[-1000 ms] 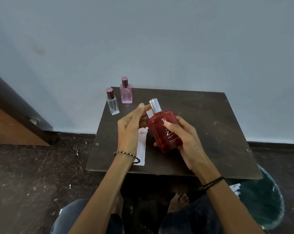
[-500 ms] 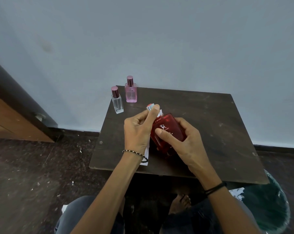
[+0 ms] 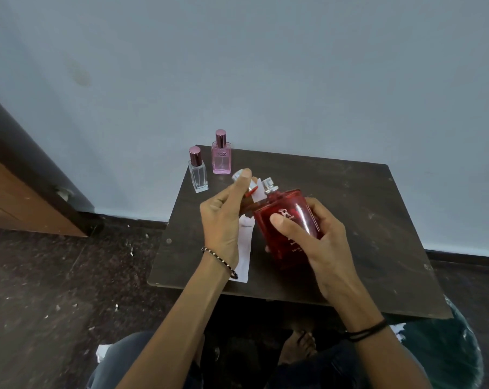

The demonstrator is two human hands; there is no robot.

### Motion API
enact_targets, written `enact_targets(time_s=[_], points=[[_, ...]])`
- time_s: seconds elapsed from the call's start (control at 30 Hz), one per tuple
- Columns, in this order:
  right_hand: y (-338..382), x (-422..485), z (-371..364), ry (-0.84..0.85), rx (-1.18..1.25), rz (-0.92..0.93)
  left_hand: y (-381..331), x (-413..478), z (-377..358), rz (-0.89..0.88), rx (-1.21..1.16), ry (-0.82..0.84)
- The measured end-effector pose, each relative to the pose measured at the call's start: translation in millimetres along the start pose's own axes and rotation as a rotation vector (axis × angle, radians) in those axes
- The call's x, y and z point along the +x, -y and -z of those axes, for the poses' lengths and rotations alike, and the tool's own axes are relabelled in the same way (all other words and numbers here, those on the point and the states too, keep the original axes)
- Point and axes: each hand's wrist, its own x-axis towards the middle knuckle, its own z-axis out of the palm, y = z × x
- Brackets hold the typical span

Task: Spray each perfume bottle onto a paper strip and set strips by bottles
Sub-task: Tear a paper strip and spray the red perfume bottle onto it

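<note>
My right hand (image 3: 319, 242) grips a large red perfume bottle (image 3: 289, 220), tilted over the table, its silver spray nozzle (image 3: 269, 184) bare. My left hand (image 3: 223, 217) holds the bottle's silver cap (image 3: 241, 178) just left of the nozzle, and a white paper strip (image 3: 257, 195) also sticks up between its fingers. White paper (image 3: 244, 248) lies on the dark table (image 3: 364, 220) under my left wrist. A clear bottle (image 3: 197, 172) and a pink bottle (image 3: 221, 155), both capped, stand at the table's far left corner.
The small table stands against a pale wall. A wooden door or cabinet (image 3: 18, 197) is at the left. A dark green round object (image 3: 445, 357) sits on the floor at the lower right. My knees and a bare foot show below the table.
My left hand closed over the red bottle's cap and has pulled it off to the left, which exposes the nozzle. The bottle stays in my right hand.
</note>
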Motion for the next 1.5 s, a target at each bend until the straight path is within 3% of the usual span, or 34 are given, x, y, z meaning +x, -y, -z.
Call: enact_targets(time_s=[0.2, 0.33, 0.47, 0.63, 0.77, 0.97, 1.07, 1.27, 1.5], points=[[8, -4, 10, 0.173, 0.636, -0.146, -6, 9, 8, 0.085, -0.099, 0.07], [3, -4, 10, 0.412, 0.93, -0.177, -5, 11, 11, 0.109, -0.102, 0.102], [1, 1, 8, 0.557, 1.108, -0.216, -3, 11, 11, 0.123, -0.068, 0.118], [0, 2, 12, 0.535, 1.111, -0.233, -1, 11, 9, 0.135, -0.036, 0.152], [-1, 3, 17, 0.396, 0.807, -0.15, -2, 9, 7, 0.165, -0.06, 0.196], [10, 1, 10, 0.083, -0.302, 0.116, 0, 8, 6, 0.191, -0.028, 0.235], [3, 1, 6, -0.024, -0.686, 0.287, 2, 7, 7, 0.167, 0.019, 0.258], [-7, 1, 4, -0.163, -0.972, 0.346, 2, 7, 7, 0.167, 0.011, 0.311], [-11, 2, 1, -0.221, -1.106, 0.4, 4, 8, 8, 0.208, 0.007, 0.335]])
